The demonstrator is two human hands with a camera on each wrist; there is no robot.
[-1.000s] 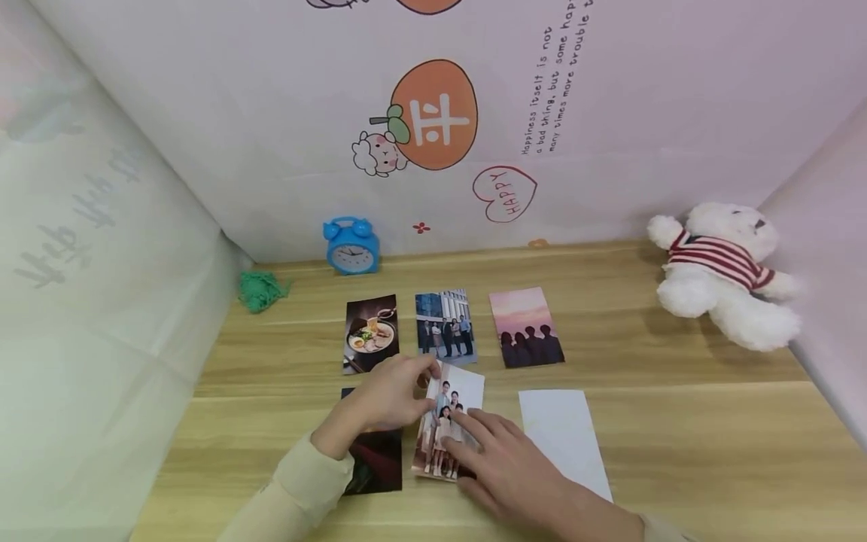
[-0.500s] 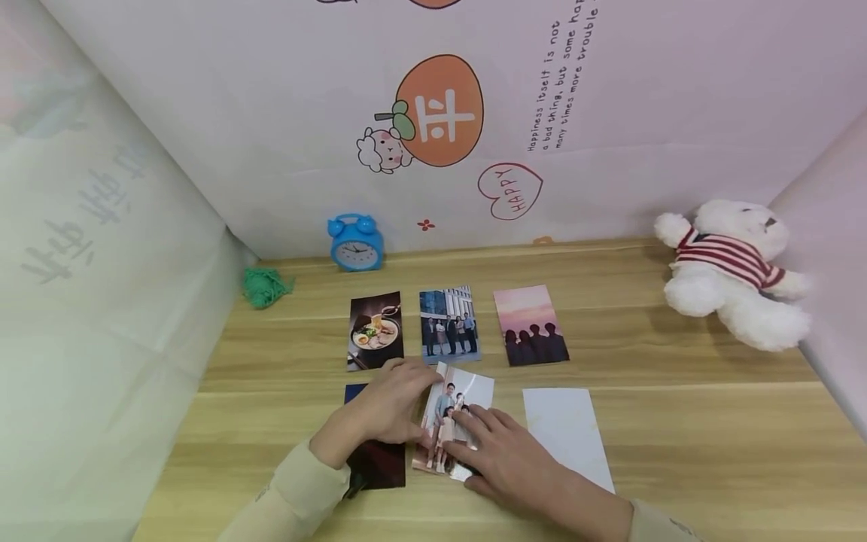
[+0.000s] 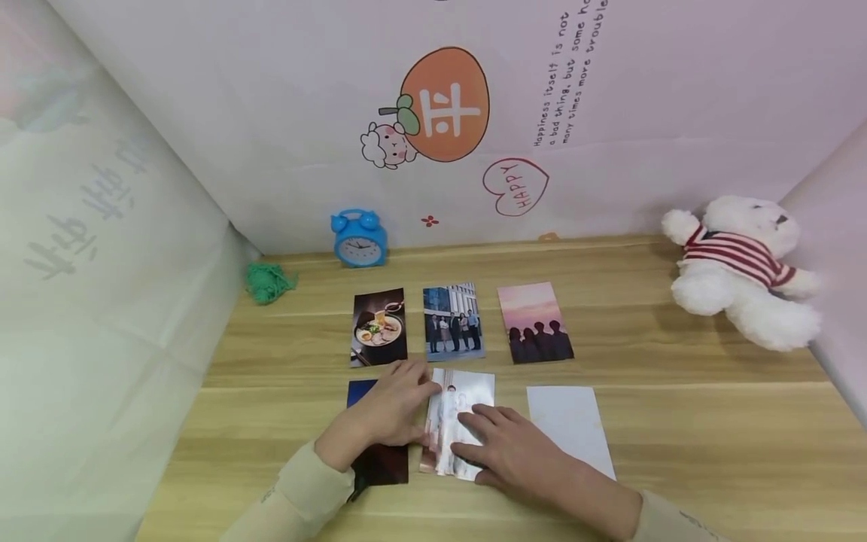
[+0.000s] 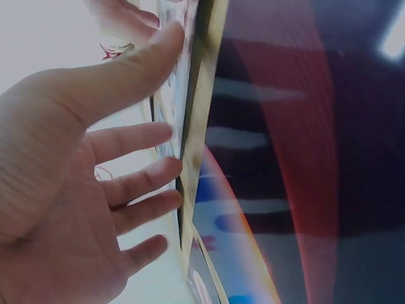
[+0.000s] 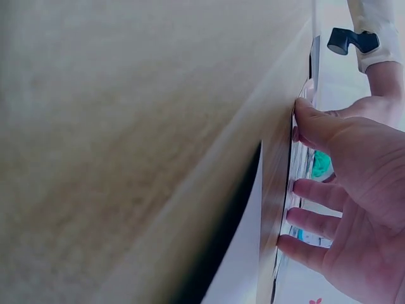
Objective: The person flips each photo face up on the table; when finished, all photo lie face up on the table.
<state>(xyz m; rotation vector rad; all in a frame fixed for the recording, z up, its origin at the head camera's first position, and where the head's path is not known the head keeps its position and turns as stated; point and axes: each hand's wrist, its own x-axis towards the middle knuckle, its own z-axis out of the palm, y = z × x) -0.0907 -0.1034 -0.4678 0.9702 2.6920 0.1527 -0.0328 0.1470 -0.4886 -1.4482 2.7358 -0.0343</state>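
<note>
Between the two hands a glossy photo print [image 3: 474, 388] lies on the wooden table, its family picture mostly washed out by glare. Along its left edge my left hand [image 3: 386, 406] touches it with thumb and fingertips; the left wrist view shows that hand's fingers [image 4: 142, 177] extended. My right hand [image 3: 518, 452] rests its fingertips on the print's right part, the fingers [image 5: 316, 225] spread. Beneath the left hand lies a dark print [image 3: 387, 467] with blue and red areas, partly hidden. A white card [image 3: 572, 425] lies right of the right hand.
Behind the hands, a ramen photo [image 3: 379, 327], an office-group photo [image 3: 454, 324] and a sunset silhouette photo [image 3: 535, 324] form a row. A blue alarm clock [image 3: 360, 239], green yarn [image 3: 267, 283] and a white teddy bear [image 3: 745, 271] sit farther back. Walls enclose the table.
The family print has turned straighter, and glare now covers most of it. Both hands stay at it with small shifts. The whole head view has drifted slightly.
</note>
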